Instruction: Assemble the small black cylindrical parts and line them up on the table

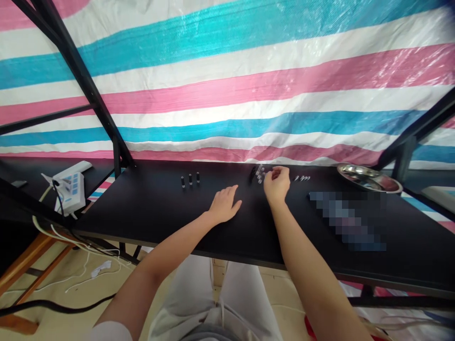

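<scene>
My left hand lies flat on the black table, fingers loosely apart, holding nothing. My right hand reaches farther back with its fingers curled at a small pile of clear and dark little parts; whether a part sits between the fingers I cannot make out. Three small black cylinders stand upright in a row to the left of both hands. A few tiny silvery pieces lie just right of my right hand.
A shiny metal bowl sits at the table's back right. A white power strip with cables lies on a side surface at the left. A striped tarp hangs behind, framed by black metal bars.
</scene>
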Action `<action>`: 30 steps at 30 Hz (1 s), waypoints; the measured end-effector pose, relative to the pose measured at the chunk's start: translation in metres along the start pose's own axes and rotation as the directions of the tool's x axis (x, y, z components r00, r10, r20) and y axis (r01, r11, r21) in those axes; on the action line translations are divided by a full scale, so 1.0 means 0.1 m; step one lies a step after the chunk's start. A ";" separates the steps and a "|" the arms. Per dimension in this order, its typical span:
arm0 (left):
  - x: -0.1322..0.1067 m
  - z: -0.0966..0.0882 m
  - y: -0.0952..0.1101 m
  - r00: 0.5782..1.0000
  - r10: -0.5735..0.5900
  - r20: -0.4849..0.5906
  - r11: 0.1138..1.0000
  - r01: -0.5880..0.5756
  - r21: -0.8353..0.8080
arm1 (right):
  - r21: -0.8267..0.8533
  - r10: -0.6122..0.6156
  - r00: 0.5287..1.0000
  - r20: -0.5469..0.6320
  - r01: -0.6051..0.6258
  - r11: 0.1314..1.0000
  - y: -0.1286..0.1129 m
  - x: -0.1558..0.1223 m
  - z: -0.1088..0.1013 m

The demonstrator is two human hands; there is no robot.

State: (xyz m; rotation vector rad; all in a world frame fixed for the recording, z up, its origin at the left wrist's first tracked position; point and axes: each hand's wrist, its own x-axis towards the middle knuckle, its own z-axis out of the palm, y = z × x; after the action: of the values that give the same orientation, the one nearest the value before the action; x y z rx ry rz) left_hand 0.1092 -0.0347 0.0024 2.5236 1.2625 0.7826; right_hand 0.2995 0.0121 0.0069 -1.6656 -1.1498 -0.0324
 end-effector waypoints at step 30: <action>0.85 0.43 0.00 0.997 0.043 -0.067 0.957 -0.022 0.288 | -0.402 0.210 0.929 0.306 -0.074 0.913 0.27 0.01 0.13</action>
State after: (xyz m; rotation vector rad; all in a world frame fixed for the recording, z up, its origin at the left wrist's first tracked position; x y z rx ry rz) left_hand 0.1745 0.0347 -0.0026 2.7710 1.4568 0.7526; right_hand 0.3122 0.0235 -0.0177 -2.1680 -1.3375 0.1413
